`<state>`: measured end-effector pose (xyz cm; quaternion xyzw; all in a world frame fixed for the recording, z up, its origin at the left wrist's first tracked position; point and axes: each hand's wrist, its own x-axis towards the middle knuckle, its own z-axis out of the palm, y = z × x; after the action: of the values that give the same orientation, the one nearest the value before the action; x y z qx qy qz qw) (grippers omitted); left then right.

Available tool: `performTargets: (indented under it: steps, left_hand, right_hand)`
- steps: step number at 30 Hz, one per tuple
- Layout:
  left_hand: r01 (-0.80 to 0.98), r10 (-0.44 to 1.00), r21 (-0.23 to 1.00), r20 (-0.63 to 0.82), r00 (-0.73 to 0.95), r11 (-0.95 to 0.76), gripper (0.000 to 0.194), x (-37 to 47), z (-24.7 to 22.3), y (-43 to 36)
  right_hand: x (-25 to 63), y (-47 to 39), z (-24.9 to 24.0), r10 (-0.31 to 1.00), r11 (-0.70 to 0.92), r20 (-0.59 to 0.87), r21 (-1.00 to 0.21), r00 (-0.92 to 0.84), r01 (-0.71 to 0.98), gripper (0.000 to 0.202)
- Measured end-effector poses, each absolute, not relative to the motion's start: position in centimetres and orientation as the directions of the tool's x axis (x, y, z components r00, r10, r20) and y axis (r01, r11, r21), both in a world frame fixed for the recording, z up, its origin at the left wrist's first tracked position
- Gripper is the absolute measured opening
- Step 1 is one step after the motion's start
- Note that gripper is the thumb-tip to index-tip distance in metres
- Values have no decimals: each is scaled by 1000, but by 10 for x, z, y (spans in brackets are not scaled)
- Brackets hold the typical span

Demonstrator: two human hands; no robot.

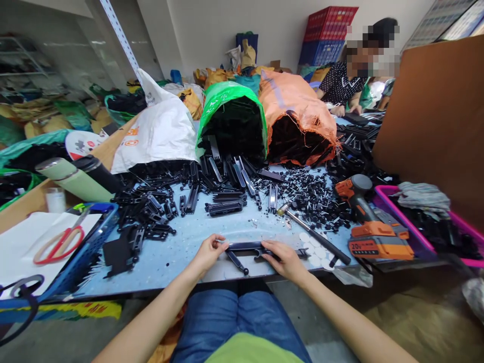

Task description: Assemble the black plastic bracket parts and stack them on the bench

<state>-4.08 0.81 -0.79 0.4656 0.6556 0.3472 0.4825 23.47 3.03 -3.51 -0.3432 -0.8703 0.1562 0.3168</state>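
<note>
Near the table's front edge, a long black plastic arm piece (245, 246) lies across between both hands. My left hand (210, 252) pinches its left end between thumb and fingers. At its other end, my right hand (284, 258) is closed on it, fingers curled partly out of sight. A shorter black arm with a ball end (237, 263) slants down from the left end toward me. Another black forked part (302, 253) juts out to the right of my right hand; whether it joins the held piece I cannot tell.
A hammer (317, 237) and an orange cordless drill (363, 222) lie to the right, beside a pink basket (412, 227). Black parts and screws (310, 191) spill before the green sack (230, 91) and orange sack (298, 96). Red scissors (62, 247) rest left. A co-worker (342, 85) works behind.
</note>
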Motion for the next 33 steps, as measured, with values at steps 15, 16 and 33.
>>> performTargets:
  steps: [15,16,33]
  left_hand:
    - [794,850,354,390,354,-493,50,0,32,-19]
    - [712,837,462,421,349,-529,53,-1,42,-28]
    - [906,923,282,313,224,-315,64,-34,-15,63]
  right_hand:
    - [247,38,39,553,829,394,-351,-735,435,61]
    - [241,32,49,519,819,399,-484,-756,307,63]
    - [130,204,4,943,329,252,-592,-219,736,38]
